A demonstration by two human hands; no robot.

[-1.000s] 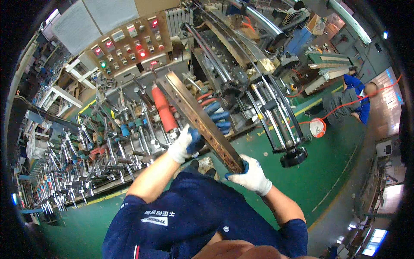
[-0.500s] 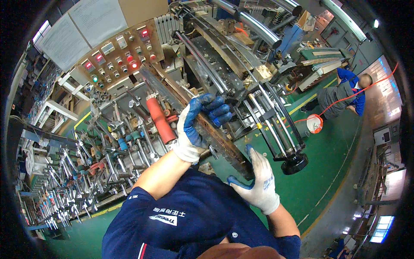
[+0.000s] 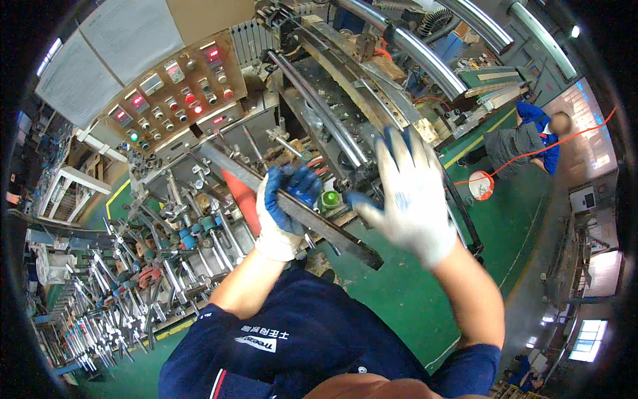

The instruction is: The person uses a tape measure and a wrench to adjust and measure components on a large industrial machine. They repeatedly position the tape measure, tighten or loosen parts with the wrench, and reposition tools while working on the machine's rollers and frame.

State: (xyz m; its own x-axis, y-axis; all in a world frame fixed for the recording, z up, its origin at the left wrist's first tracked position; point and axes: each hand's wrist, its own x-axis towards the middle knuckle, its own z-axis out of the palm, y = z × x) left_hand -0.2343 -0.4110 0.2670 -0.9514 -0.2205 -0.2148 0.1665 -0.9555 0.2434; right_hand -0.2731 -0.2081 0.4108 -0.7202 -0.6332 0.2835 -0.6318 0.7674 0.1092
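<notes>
A long, dark, worn bar [image 3: 332,235] slants across the middle, its near end over the green floor and its far end toward the control panel. Wrapped around its middle is my left hand [image 3: 280,216], in a white glove with blue coating. My right hand [image 3: 413,199], gloved alike, is raised to the right of the bar, fingers spread and nothing in it; it hides part of a metal rod frame [image 3: 468,223]. Behind my left hand a red cylinder [image 3: 243,203] is partly covered.
At the left stands a bench crowded with metal rods and fittings [image 3: 166,266]. A panel with lit buttons [image 3: 176,93] is at the back left, polished steel rollers [image 3: 428,60] at the back right. A person [image 3: 518,143] bends near a white-and-red bucket [image 3: 481,185] on the right.
My right hand has moved up and away from the bar's near end, fingers spreading. The bar has turned in my left hand, so a narrower dark face shows. My view has shifted slightly.
</notes>
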